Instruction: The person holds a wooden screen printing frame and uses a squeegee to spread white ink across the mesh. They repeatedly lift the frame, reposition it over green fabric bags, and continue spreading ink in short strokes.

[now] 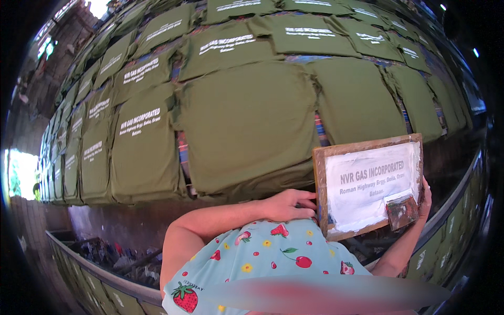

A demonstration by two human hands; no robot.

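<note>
A wooden-framed printing screen (367,184) with white ink on its mesh is held upright near my chest. My left hand (291,203) grips the frame's left edge. My right hand (422,202) holds the right edge, together with a small ink-stained squeegee (401,211) resting against the frame's lower right corner. Just beyond lies a plain olive green shirt (247,128), laid flat and unprinted, on the long table.
Rows of olive green shirts cover the table; those to the left (139,149) and at the back (310,34) carry white lettering, those to the right (362,100) are plain. A metal rail (105,273) runs below the table edge, with clutter beneath.
</note>
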